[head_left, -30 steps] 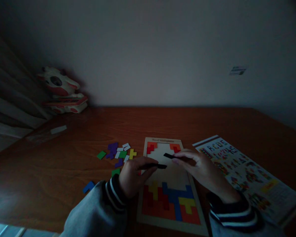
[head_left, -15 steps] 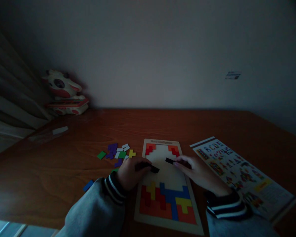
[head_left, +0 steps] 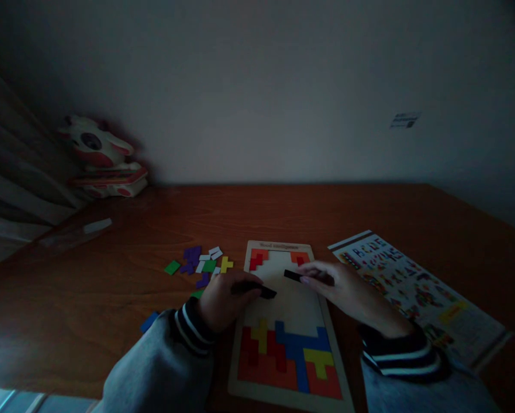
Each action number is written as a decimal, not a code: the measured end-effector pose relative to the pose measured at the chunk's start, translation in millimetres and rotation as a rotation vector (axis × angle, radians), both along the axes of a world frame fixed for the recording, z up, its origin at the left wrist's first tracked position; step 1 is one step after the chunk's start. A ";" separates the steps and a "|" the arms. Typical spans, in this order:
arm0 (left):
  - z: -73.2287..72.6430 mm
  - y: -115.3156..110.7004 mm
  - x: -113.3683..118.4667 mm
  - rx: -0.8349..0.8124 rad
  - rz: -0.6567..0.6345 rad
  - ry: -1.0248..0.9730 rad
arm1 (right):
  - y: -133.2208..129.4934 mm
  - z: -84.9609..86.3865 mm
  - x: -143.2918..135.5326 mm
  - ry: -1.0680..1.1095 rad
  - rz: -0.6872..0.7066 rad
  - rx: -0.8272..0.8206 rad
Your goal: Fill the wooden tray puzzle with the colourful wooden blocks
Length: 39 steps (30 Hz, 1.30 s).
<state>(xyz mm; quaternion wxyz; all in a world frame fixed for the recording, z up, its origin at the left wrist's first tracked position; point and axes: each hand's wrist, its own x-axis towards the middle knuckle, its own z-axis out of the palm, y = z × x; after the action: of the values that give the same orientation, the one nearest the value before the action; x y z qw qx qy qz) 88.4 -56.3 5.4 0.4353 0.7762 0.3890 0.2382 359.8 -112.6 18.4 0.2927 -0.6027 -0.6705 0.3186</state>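
A wooden puzzle board lies before me, with red, yellow and blue pieces in its near part and red and orange ones in its far corners. Above the bare middle of the board, my left hand pinches a dark puzzle piece between thumb and fingers. My right hand, over the board's right edge, grips another dark puzzle piece by its end. The two dark pieces are apart, their free ends pointing toward each other. Fingers hide part of each piece.
Loose purple, white, green and yellow pieces lie left of the board, with a blue piece nearer me. A printed pattern sheet is at the right. A cow-shaped toy stands at the back left of the wooden table.
My right hand has shifted slightly left and up over the board, carrying its dark piece. The left hand keeps hold of its piece almost in place. The view has tilted a little.
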 end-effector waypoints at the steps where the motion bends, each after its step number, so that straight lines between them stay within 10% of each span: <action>1: 0.6 -0.5 0.7 0.011 0.007 -0.001 | 3.9 1.8 -1.9 0.024 -0.029 0.028; 10: 5.6 -3.5 4.7 0.115 0.040 0.075 | 46.9 -8.3 -21.1 -0.229 -0.093 0.350; 28: 3.5 -4.1 4.4 0.151 0.049 0.092 | 36.5 -21.0 -25.7 -0.652 0.019 0.398; 39: 5.0 -7.5 7.1 0.066 0.082 -0.053 | 22.4 2.7 -40.7 0.020 0.194 0.222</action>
<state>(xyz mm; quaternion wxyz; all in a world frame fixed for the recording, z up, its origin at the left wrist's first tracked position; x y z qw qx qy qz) 95.4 -63.8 10.4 0.4095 0.7670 0.4004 0.2892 319.2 -90.2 21.1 0.3322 -0.4959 -0.7537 0.2752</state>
